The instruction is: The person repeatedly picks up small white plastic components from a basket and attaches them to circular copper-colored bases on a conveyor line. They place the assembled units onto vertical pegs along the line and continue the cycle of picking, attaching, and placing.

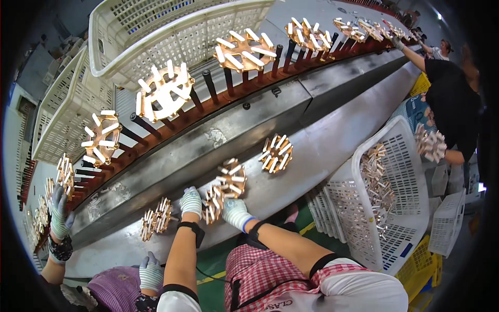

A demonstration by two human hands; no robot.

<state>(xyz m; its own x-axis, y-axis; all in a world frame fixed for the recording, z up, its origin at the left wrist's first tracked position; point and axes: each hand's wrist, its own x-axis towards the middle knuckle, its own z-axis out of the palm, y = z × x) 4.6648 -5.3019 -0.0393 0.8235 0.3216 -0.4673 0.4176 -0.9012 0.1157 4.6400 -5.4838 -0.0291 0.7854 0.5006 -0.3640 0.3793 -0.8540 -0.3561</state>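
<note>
My left hand (190,202), in a striped white-and-green glove, is closed at the left side of a copper-coloured wheel with white sticks (213,202); whatever its fingers hold is hidden. From the right, my right hand (236,212), gloved alike, grips this wheel's edge. Just behind, a second such wheel (232,176) stands close against it on the metal ledge (306,151). Farther right lies a third wheel (276,153). To the left of my hands, more stick-bearing pieces (156,219) are bunched together.
Beyond the ledge, a curved line of black posts (210,86) carries several wheels (245,51). White crates (171,44) stand behind it. At right, a large white crate (400,182) holds loose pieces. Co-workers' gloved hands (61,213) at left and a person in black (449,99) are close by.
</note>
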